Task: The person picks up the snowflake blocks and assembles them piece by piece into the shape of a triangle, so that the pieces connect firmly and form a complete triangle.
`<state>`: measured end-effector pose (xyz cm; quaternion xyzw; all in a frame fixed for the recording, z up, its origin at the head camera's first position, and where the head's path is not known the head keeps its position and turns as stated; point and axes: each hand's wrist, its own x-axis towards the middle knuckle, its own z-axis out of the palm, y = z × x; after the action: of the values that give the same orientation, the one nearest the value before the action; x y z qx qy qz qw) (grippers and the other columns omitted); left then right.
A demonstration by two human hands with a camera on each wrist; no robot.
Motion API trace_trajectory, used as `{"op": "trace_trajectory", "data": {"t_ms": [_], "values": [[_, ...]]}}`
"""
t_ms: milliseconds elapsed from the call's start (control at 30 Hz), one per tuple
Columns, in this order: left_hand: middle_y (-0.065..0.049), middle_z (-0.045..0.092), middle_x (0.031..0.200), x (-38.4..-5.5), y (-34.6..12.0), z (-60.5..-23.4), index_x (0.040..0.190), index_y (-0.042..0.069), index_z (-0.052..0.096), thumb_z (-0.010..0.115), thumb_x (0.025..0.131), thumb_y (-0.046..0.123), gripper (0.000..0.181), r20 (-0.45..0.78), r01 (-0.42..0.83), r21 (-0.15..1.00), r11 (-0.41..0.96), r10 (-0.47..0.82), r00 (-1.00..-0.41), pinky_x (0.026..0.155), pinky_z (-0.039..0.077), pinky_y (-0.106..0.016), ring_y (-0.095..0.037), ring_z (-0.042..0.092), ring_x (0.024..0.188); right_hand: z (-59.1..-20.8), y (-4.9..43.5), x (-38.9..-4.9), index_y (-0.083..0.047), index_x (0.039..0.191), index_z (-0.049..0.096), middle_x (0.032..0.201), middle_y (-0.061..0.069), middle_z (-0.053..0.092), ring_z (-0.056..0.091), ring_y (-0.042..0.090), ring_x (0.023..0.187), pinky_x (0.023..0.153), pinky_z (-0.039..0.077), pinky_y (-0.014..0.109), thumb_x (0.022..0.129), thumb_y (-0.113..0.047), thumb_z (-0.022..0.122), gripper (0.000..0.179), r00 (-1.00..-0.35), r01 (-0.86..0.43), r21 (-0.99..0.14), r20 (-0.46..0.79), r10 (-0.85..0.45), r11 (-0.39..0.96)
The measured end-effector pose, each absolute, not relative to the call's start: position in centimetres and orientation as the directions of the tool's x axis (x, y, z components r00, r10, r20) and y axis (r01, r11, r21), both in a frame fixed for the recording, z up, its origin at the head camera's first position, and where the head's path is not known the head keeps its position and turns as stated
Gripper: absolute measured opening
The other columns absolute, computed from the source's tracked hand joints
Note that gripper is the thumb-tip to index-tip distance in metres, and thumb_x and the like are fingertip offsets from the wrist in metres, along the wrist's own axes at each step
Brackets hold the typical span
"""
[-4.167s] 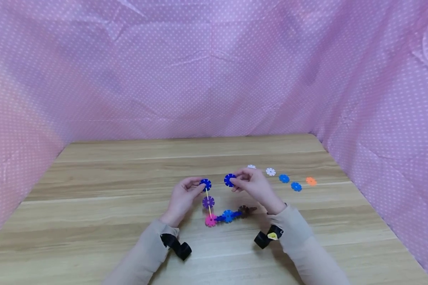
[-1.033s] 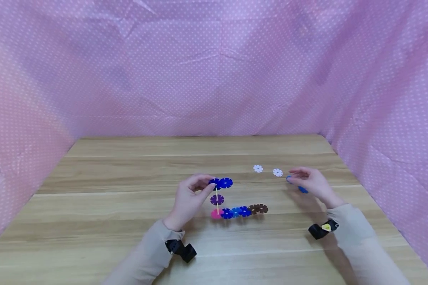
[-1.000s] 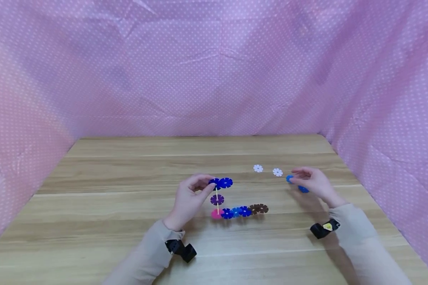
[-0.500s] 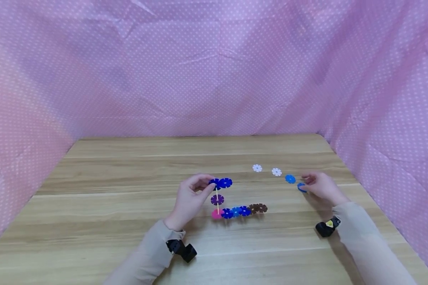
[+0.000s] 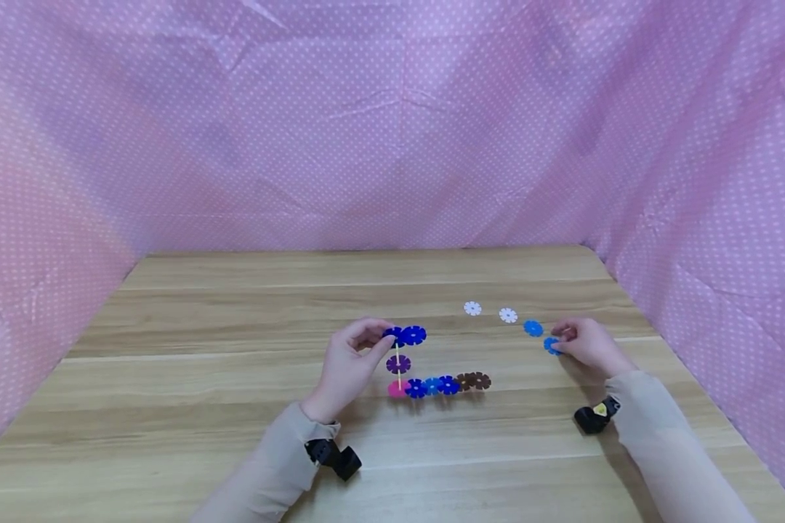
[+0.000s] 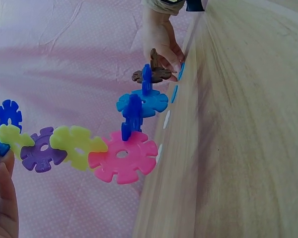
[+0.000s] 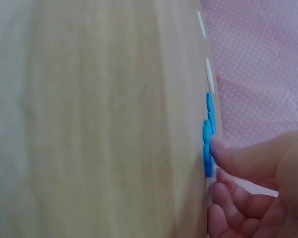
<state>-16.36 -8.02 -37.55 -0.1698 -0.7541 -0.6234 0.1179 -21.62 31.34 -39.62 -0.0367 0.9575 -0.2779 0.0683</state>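
Between thumb and fingers my left hand (image 5: 348, 367) pinches a dark blue snowflake disc at the top of a linked chain. Another dark blue disc (image 5: 414, 335) is joined to its right. Below, yellow discs (image 6: 78, 147) set edge-on and a purple disc (image 5: 398, 364) lead down to a pink disc (image 6: 123, 157). From there dark blue, light blue (image 6: 142, 102) and brown discs (image 5: 480, 380) run right, over the table. Far right, my right hand (image 5: 591, 344) pinches a loose light blue disc (image 7: 207, 148), thumb on its face, fingers at its edge.
Another light blue disc (image 5: 533, 328) and two white discs (image 5: 472, 309) (image 5: 508, 315) lie in a slanting row on the wooden table (image 5: 235, 305), left of the right hand. Pink dotted cloth (image 5: 392, 145) hangs behind the table and along its sides.
The dark blue disc formerly in my right hand is now linked to the chain. That hand has moved right to the light blue discs, lately from the farther to the nearer. The left hand keeps its hold.
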Motion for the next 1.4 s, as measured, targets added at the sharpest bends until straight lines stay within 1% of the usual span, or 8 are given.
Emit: {"op": "trace_trajectory", "data": {"t_ms": [300,433,600,767,867,1000,1133,1400], "values": [[-0.011,0.07,0.089,-16.4,-8.0,-37.7,0.099,0.004,0.069,0.066,0.086,0.001,0.013,0.384,0.397,0.902,0.169,0.106,-0.917,0.071,0.052,-0.023,-0.01,0.061,0.076,-40.0,31.6,-21.7,0.008,0.105,0.064,0.089,0.015,0.065,0.058,0.023,0.084,0.073,0.046,0.032,0.078,-0.018,0.077,0.04,-0.985,-0.071,-0.528,-0.095,-0.141,0.846],[-0.01,0.07,0.089,-16.4,-8.0,-37.7,0.099,0.004,0.069,0.066,0.086,0.001,0.013,0.377,0.391,0.904,0.171,0.109,-0.92,0.071,0.052,-0.023,-0.01,0.061,0.077,-39.7,31.4,-21.7,0.008,0.104,0.063,0.085,0.011,0.061,0.054,0.02,0.08,0.069,0.043,0.03,0.079,-0.017,0.076,0.037,-0.982,-0.053,-0.528,-0.125,-0.14,0.847],[-0.009,0.07,0.09,-16.5,-8.1,-37.8,0.1,0.005,0.068,0.065,0.087,0.002,0.014,0.371,0.387,0.908,0.164,0.121,-0.921,0.071,0.053,-0.024,-0.009,0.061,0.078,-39.4,30.9,-21.4,0.001,0.089,0.064,0.079,0.004,0.056,0.048,0.017,0.074,0.065,0.039,0.027,0.082,-0.02,0.073,0.023,-0.981,-0.052,-0.536,-0.133,-0.145,0.843],[-0.007,0.07,0.091,-16.4,-8.1,-37.7,0.1,0.006,0.068,0.065,0.087,0.003,0.013,0.371,0.389,0.905,0.172,0.125,-0.92,0.072,0.053,-0.024,-0.008,0.061,0.078,-38.2,28.5,-20.5,-0.005,0.087,0.066,0.086,0.003,0.065,0.052,0.011,0.076,0.067,0.044,0.024,0.086,-0.026,0.07,0.021,-0.986,-0.045,-0.624,-0.098,-0.135,0.78],[-0.007,0.07,0.09,-16.3,-8.1,-37.7,0.099,0.007,0.069,0.065,0.087,0.003,0.013,0.373,0.39,0.903,0.179,0.121,-0.92,0.072,0.053,-0.024,-0.008,0.061,0.078,-37.3,26.4,-20.0,0.0,0.091,0.065,0.085,0.006,0.068,0.057,0.009,0.073,0.064,0.047,0.024,0.087,-0.023,0.069,0.023,-0.989,-0.041,-0.735,-0.067,-0.133,0.677],[-0.008,0.07,0.089,-16.3,-8.0,-37.8,0.098,0.006,0.069,0.065,0.087,0.003,0.012,0.397,0.413,0.895,0.169,0.119,-0.91,0.073,0.052,-0.023,-0.008,0.061,0.078,-36.5,23.5,-19.4,0.008,0.092,0.064,0.079,0.015,0.067,0.06,0.008,0.064,0.059,0.053,0.025,0.087,-0.01,0.067,0.019,-0.983,-0.095,-0.848,-0.003,-0.185,0.522],[-0.01,0.07,0.088,-16.3,-8.0,-37.8,0.098,0.004,0.069,0.066,0.087,0.002,0.012,0.425,0.439,0.884,0.159,0.117,-0.898,0.072,0.053,-0.024,-0.008,0.061,0.077,-36.1,20.8,-18.8,0.01,0.096,0.066,0.084,0.024,0.068,0.065,0.01,0.067,0.064,0.057,0.026,0.088,-0.001,0.063,0.014,-0.959,-0.219,-0.85,0.097,-0.265,0.479],[-0.008,0.07,0.088,-16.2,-8.0,-37.7,0.098,0.005,0.069,0.066,0.086,0.001,0.013,0.434,0.447,0.878,0.169,0.114,-0.894,0.072,0.053,-0.024,-0.007,0.061,0.078,-35.5,17.7,-17.6,0.003,0.104,0.067,0.085,0.013,0.071,0.068,0.012,0.072,0.066,0.057,0.025,0.086,0.0,0.065,0.018,-0.925,-0.366,-0.782,0.246,-0.291,0.504]]}}
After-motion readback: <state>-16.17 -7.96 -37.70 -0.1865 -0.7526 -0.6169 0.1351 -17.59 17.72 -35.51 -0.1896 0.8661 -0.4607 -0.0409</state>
